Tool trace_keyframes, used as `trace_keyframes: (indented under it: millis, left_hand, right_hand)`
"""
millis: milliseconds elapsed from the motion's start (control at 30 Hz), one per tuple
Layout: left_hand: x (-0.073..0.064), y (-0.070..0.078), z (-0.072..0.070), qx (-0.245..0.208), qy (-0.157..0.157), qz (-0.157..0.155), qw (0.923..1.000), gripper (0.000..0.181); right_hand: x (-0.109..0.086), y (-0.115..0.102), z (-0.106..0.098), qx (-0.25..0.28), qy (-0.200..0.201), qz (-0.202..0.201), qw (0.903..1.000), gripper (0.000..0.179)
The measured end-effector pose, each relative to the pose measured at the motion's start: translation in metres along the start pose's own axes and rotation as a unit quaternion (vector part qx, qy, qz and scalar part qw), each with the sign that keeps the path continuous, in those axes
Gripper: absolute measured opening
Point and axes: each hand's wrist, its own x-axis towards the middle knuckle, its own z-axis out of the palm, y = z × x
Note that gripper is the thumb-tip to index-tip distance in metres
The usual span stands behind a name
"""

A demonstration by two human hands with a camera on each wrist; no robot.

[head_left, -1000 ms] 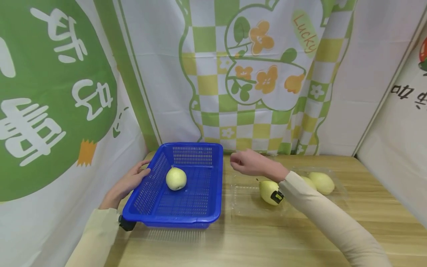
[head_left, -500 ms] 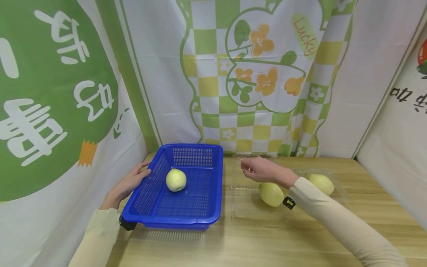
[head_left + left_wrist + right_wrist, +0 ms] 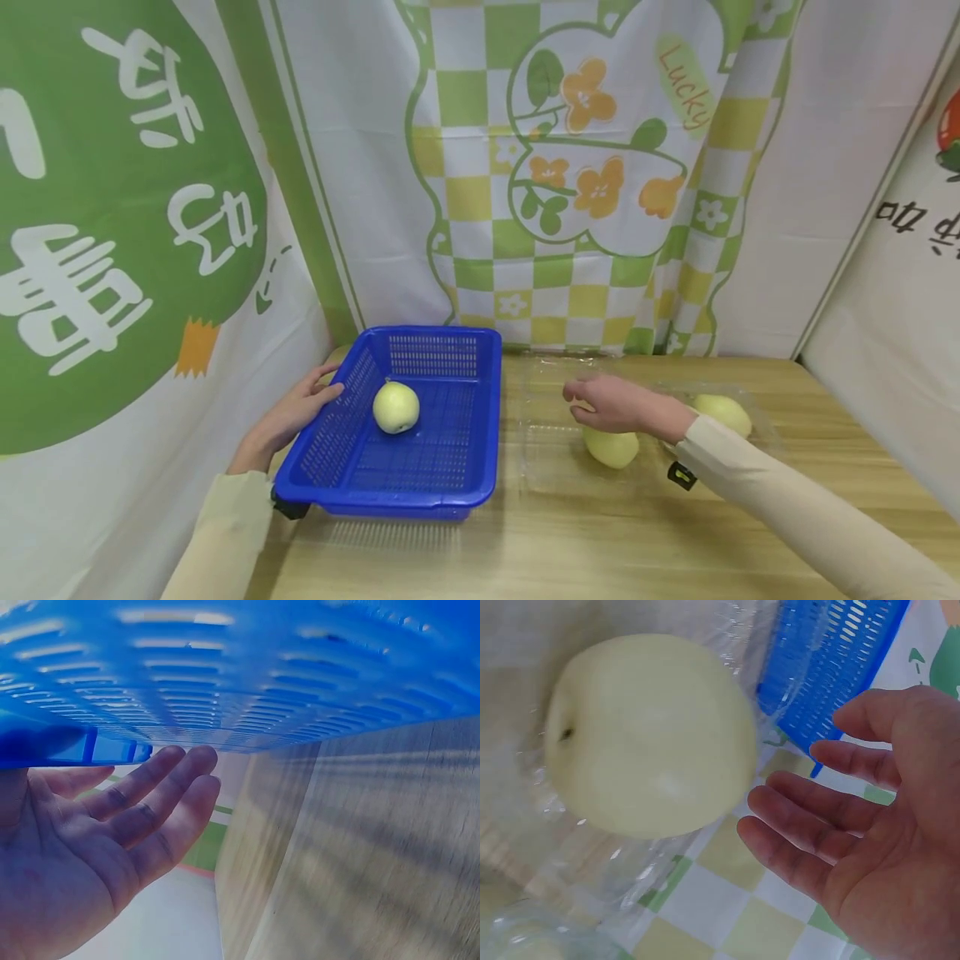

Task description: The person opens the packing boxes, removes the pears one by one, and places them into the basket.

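A blue perforated plastic basket [image 3: 487, 433] stands at the left of the table, with one pale yellow-green pear [image 3: 396, 407] lying in it. My left hand [image 3: 296, 412] rests at its left rim, thumb over the edge. In the left wrist view, the fingers [image 3: 176, 817] stretch loosely along the basket's outer wall. My right hand [image 3: 611, 402] hovers palm down over a second pear [image 3: 613, 450] in a clear plastic tray [image 3: 551, 479], partly covering it. The right wrist view shows relaxed, spread fingers [image 3: 787, 855] beside that pear [image 3: 652, 735], apart from it and holding nothing.
Farther right, another pear [image 3: 722, 415] sits in a second clear tray [image 3: 765, 417], partly behind the right sleeve [image 3: 757, 479]. A patterned cloth curtain [image 3: 465, 208] closes the back of the wooden table [image 3: 570, 550], and printed cloth [image 3: 97, 275] hangs on the left.
My right hand has moved right and slightly toward me, from beside the basket to above the pear in the nearer tray. The left hand and the basket have stayed in place.
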Motion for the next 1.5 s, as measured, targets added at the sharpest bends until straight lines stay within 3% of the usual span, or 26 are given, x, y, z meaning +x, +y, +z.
trace_keyframes:
  millis: [333, 733, 1033, 1267, 1500]
  left_hand:
    - [0.003, -0.003, 0.001, 0.012, 0.005, 0.000, 0.9999, 0.064]
    - [0.003, -0.005, 0.000, 0.014, 0.002, 0.005, 0.9999, 0.064]
    - [0.003, -0.005, 0.001, 0.007, -0.007, 0.006, 0.9999, 0.066]
    - [0.003, -0.006, 0.000, -0.002, -0.007, 0.005, 1.0000, 0.064]
    - [0.003, -0.004, -0.001, -0.005, -0.011, 0.010, 0.9999, 0.065]
  right_hand:
    - [-0.020, 0.006, 0.009, -0.019, 0.004, 0.013, 0.9997, 0.018]
    - [-0.034, 0.010, 0.025, -0.003, 0.029, 0.000, 0.9996, 0.020]
    - [-0.037, 0.009, 0.030, 0.028, -0.013, 0.052, 0.9982, 0.035]
    - [-0.037, 0.009, 0.037, 0.042, -0.025, 0.064, 0.9967, 0.050]
    - [-0.038, 0.010, 0.044, 0.052, -0.028, 0.066, 0.9961, 0.053]
